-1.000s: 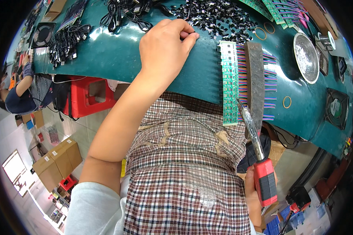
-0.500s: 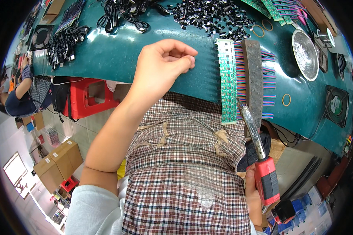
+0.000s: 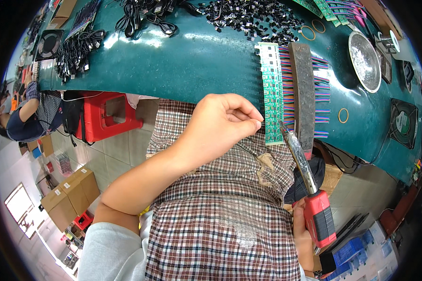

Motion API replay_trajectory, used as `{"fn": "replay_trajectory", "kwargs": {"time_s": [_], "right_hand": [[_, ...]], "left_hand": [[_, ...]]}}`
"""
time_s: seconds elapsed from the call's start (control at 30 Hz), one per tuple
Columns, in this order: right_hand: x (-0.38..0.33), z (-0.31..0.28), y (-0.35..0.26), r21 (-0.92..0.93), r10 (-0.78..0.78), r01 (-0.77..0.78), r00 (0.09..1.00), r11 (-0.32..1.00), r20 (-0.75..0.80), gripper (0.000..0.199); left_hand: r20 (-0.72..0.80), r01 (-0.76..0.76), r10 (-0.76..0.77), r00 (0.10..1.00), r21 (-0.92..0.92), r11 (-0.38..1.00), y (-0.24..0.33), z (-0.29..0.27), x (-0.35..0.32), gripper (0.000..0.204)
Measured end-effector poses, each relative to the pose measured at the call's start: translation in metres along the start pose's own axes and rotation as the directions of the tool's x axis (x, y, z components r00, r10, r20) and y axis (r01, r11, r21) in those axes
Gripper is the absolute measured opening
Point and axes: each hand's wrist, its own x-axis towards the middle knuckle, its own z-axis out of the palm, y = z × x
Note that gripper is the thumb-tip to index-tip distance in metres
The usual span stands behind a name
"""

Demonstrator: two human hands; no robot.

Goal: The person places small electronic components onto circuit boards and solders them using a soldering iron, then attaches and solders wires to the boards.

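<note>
Held the iron (image 3: 301,158) in the right hand (image 3: 300,225), clutching it by the red and black handle, likely to stay clear of the hot metal. Pointed its tip away from the body, at the right edge of the green board (image 3: 273,93), down at the near end by the wires (image 3: 322,98). Could not tell touching there from just beside. Held the thumb and first finger of the left hand (image 3: 218,124) close together, just left of the board, across from the tip. Could not tell pinching something tiny from pinching nothing. Had the board lying end-on to the body, at the front edge of the table (image 3: 169,70), perhaps for easy reach from both sides. Had the bar (image 3: 302,86) resting across the wires, just right of the board, likely as a weight against sliding. Saw black plugs (image 3: 253,19) in a heap past the far end of the board, maybe for a short reach. Saw the dish (image 3: 373,83) off to the right, past the wires, perhaps to be out of the way
</note>
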Motion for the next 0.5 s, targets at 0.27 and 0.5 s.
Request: {"fn": "replay_trajectory", "kwargs": {"time_s": [0.27, 0.5], "right_hand": [[-0.017, 0.004, 0.016, 0.005, 0.026, -0.027, 0.998, 1.0, 0.05, 0.026], [0.004, 0.015, 0.006, 0.12, -0.063, 0.07, 0.996, 0.99, -0.065, 0.028]], "left_hand": [[-0.07, -0.026, 0.035, 0.997, 0.12, 0.992, 0.0, 0.006, 0.005, 0.026], [-0.076, -0.017, 0.031, 0.997, 0.184, 0.983, 0.0, 0.007, 0.01, 0.026]]}}
